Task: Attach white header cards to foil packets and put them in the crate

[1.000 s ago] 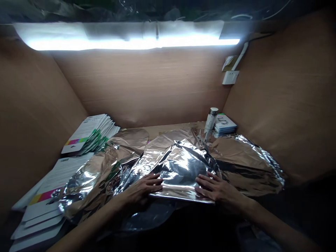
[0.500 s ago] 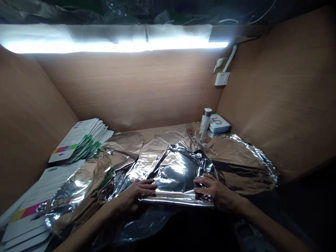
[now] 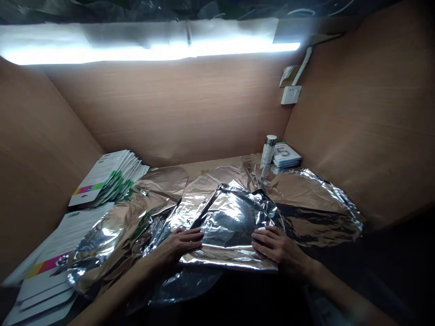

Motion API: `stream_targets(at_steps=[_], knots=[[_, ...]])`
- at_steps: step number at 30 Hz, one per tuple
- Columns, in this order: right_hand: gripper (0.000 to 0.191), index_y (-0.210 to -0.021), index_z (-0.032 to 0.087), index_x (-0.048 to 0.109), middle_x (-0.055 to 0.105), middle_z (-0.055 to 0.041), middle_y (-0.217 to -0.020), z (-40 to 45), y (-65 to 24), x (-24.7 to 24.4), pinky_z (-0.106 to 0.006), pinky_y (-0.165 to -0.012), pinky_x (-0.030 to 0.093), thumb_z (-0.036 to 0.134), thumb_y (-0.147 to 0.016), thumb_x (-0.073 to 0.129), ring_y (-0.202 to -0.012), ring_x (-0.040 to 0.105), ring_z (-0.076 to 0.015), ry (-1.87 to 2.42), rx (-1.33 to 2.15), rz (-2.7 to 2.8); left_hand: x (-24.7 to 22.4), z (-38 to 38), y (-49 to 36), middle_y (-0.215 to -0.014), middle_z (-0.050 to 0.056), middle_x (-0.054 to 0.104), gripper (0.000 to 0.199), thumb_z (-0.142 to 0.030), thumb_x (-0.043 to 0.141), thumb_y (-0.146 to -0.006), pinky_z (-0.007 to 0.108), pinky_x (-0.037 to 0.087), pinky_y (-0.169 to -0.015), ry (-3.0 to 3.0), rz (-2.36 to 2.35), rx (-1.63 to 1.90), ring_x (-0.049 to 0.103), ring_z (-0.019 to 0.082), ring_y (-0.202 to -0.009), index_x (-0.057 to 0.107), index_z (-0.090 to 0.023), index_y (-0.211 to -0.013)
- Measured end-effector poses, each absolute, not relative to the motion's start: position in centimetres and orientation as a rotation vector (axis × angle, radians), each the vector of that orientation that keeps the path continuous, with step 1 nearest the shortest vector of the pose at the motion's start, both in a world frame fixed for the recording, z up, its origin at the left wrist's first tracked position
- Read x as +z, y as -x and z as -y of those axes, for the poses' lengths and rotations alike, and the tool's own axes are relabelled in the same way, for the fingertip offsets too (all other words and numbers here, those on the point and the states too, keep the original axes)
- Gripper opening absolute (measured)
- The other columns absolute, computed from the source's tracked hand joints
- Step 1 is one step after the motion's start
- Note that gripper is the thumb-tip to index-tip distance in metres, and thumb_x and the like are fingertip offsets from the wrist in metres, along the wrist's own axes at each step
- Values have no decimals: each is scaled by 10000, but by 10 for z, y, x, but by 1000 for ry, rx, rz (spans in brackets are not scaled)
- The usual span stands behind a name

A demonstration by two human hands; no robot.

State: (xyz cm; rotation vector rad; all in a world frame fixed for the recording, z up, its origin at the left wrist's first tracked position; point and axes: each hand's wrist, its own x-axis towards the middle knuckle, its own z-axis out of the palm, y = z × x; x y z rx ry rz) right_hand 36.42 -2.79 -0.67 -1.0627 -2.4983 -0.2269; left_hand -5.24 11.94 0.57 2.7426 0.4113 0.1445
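A folded piece of shiny silver foil [image 3: 227, 222] lies in the middle of the table, on top of larger foil sheets. My left hand [image 3: 185, 242] rests on its left front part, fingers stretched out and lying flat; the thumb is hidden. On its right front part lies my right hand [image 3: 272, 244], fingers extended over the foil and slightly spread. The foil's front edge runs straight between the two hands. Wide foil [image 3: 316, 194] spreads to the right, and crumpled foil [image 3: 105, 235] to the left.
Stacked printed cards [image 3: 91, 181] stand at the back left, with more cards [image 3: 47, 276] in front of them. A bottle [image 3: 268, 150] and a small pile of packets [image 3: 286, 155] are at the back right. Wooden panels enclose three sides. Clear plastic [image 3: 185, 285] hangs below the front edge.
The camera view has tilted and shifted slightly. The fingers of my right hand lie closer together and flatter on the foil. My left hand remains at nearly the same spot.
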Motion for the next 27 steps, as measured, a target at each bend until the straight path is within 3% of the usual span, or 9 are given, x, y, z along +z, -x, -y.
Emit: stream_targets(at_steps=[5,8,11,13,16,19,21,23,27], knots=[[233,-1169,172,692,736,-101,-1135,30,-352,4,-408,-897,433,190,-1030,507,-1034,640,-235,1135,-197,2427,60,-120,48,-1293,149,700,493,-318,512,-957,526,463,-1077,-2537,-1239,558,596,340,-1303,564,-243,-1441],[189,-1059,165,695,728,-86,-999,36,-325,14,-406,-824,396,176,-1007,514,-878,617,-223,1258,-242,2320,98,-96,47,-904,105,746,683,-546,426,-995,494,577,-809,-1969,-1637,534,743,336,-878,352,-184,-1570],[120,-1003,179,688,702,-68,-921,48,-282,9,-422,-813,372,186,-961,576,-839,593,-227,1288,-270,2312,93,-55,42,-815,69,736,936,-782,411,-912,413,575,-606,-1471,-1378,364,732,312,-684,196,-204,-1617],[85,-939,184,677,683,-63,-877,54,-253,-1,-428,-798,372,177,-937,592,-826,584,-231,1268,-273,2356,69,-33,36,-876,82,744,901,-785,505,-865,381,569,-620,-1389,-1317,443,731,300,-742,380,-205,-1544],[129,-816,191,648,662,-54,-795,57,-226,-14,-431,-782,390,171,-930,590,-780,576,-225,1196,-260,2402,29,-19,34,-981,102,749,631,-635,693,-780,369,565,-741,-1439,-1395,593,714,287,-859,694,-156,-1189],[147,-1045,197,693,731,-90,-1043,52,-228,-12,-485,-957,405,282,-972,598,-994,627,-267,1016,-164,2489,19,-22,43,-987,94,761,468,-467,709,-770,371,560,-791,-1506,-1396,621,711,268,-871,722,-145,-1110],[520,-1372,193,585,634,-143,-1388,48,-243,0,-560,-1137,293,521,-970,620,-1288,536,-339,897,-61,2611,31,-33,49,-1025,83,771,400,-379,674,-806,367,559,-845,-1630,-1310,607,715,253,-921,717,-166,-1142],[904,-1556,194,403,461,-187,-1571,48,-262,17,-635,-1209,150,742,-874,629,-1448,379,-408,858,44,2721,55,-56,52,-1061,84,775,314,-315,634,-833,354,552,-892,-1840,-1210,531,717,242,-979,737,-172,-1093],[1065,-1647,245,215,312,-199,-1655,51,-285,50,-691,-1223,13,746,-832,682,-1536,225,-420,922,223,2797,112,-130,45,-882,56,780,201,-199,614,-791,287,552,-768,-2148,-1117,274,718,208,-825,784,-160,-890]])
